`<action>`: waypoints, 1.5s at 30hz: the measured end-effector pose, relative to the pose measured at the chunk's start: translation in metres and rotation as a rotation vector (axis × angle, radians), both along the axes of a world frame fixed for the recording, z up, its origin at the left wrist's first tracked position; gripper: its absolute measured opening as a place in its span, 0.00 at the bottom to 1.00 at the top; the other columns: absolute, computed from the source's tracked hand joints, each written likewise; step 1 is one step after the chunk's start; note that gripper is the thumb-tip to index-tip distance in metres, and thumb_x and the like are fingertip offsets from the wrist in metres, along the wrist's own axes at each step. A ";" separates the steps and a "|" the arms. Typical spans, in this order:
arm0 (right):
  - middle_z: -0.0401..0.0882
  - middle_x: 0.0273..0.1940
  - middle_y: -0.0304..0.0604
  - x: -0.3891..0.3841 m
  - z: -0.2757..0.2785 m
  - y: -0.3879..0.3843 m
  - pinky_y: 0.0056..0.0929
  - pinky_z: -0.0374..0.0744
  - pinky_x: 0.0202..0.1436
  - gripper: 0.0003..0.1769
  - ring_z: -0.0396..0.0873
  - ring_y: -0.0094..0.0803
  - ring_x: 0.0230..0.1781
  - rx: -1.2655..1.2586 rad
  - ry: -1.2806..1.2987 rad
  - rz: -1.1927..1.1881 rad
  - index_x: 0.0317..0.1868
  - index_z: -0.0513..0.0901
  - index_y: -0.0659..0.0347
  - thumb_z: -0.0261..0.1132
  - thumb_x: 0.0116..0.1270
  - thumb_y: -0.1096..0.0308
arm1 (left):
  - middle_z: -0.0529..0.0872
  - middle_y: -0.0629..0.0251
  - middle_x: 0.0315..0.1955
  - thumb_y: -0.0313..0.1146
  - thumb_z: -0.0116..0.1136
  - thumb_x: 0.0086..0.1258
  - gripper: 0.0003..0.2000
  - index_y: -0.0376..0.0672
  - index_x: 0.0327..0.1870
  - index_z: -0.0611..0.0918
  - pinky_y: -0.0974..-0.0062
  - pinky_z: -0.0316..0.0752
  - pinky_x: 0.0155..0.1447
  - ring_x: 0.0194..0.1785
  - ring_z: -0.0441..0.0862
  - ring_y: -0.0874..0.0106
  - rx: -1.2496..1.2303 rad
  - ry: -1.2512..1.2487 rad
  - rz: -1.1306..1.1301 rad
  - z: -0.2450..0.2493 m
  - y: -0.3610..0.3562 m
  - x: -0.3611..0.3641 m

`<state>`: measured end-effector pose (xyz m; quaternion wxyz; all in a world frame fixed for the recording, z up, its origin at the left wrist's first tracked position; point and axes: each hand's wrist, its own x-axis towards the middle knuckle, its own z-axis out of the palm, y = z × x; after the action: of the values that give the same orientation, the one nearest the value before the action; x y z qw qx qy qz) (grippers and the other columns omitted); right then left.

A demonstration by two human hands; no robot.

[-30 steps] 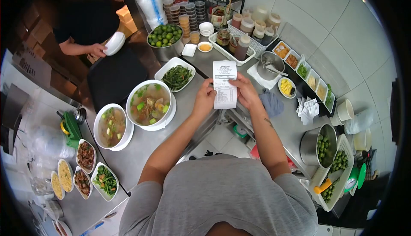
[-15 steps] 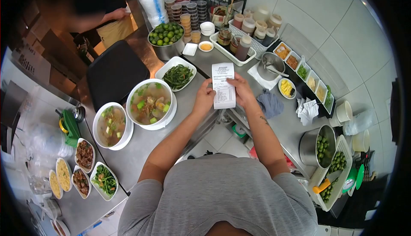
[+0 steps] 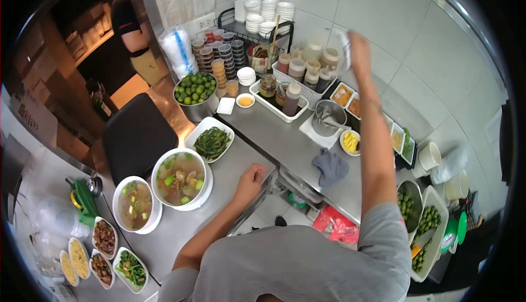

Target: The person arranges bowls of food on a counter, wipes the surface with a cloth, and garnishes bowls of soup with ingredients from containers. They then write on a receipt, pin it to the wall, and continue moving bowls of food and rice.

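My right hand (image 3: pixel 359 55) is raised up at the tiled wall, above the sauce bottles. Its fingers are closed on the white printed receipt (image 3: pixel 345 49), which is seen nearly edge-on and slightly blurred. Over the counter's front edge, my left hand (image 3: pixel 251 183) hangs with its fingers curled in and nothing showing in them. Left of it stand a large white bowl of soup (image 3: pixel 181 179) on a plate and a second soup bowl (image 3: pixel 135 203). A white dish of cooked greens (image 3: pixel 210 141) lies behind the left hand.
A pot of green limes (image 3: pixel 196 96) stands at the back left. Sauce bottles (image 3: pixel 297 69) sit in white baskets along the wall. A grey cloth (image 3: pixel 330 168) and a steel pot (image 3: pixel 330 117) are on the right counter. Another person (image 3: pixel 131 33) stands beyond the doorway.
My right hand has carried the receipt up and right to the wall. The left hand has let go of it and dropped lower. The view has shifted, and the other person has moved.
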<state>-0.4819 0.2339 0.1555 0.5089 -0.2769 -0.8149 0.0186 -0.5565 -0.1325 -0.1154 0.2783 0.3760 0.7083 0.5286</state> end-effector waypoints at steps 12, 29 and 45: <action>0.75 0.45 0.47 -0.038 0.184 0.373 0.34 0.69 0.49 0.17 0.74 0.42 0.43 0.366 0.025 -0.241 0.47 0.76 0.62 0.57 0.62 0.60 | 0.76 0.56 0.40 0.26 0.51 0.64 0.07 0.40 0.41 0.77 0.64 0.71 0.49 0.45 0.75 0.56 -0.079 0.239 -0.064 0.030 0.014 0.036; 0.77 0.42 0.45 -0.148 0.152 0.206 0.32 0.72 0.45 0.17 0.75 0.38 0.40 -0.151 0.275 0.558 0.45 0.77 0.62 0.62 0.58 0.62 | 0.78 0.58 0.37 0.18 0.48 0.57 0.11 0.37 0.40 0.79 0.69 0.73 0.44 0.41 0.78 0.62 -0.195 0.111 0.038 0.078 -0.063 0.049; 0.69 0.28 0.28 -0.300 -0.090 -0.277 0.17 0.62 0.31 0.11 0.62 0.18 0.27 -0.789 -0.161 1.183 0.36 0.81 0.57 0.57 0.53 0.78 | 0.81 0.57 0.33 0.25 0.49 0.61 0.09 0.40 0.40 0.81 0.70 0.74 0.45 0.38 0.79 0.64 -0.104 0.555 0.707 0.183 -0.348 -0.149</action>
<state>-0.7823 -0.0435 0.0651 0.2137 0.0476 -0.7960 0.5642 -0.7054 -0.4804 0.0678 -0.1014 0.2242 0.8666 0.4341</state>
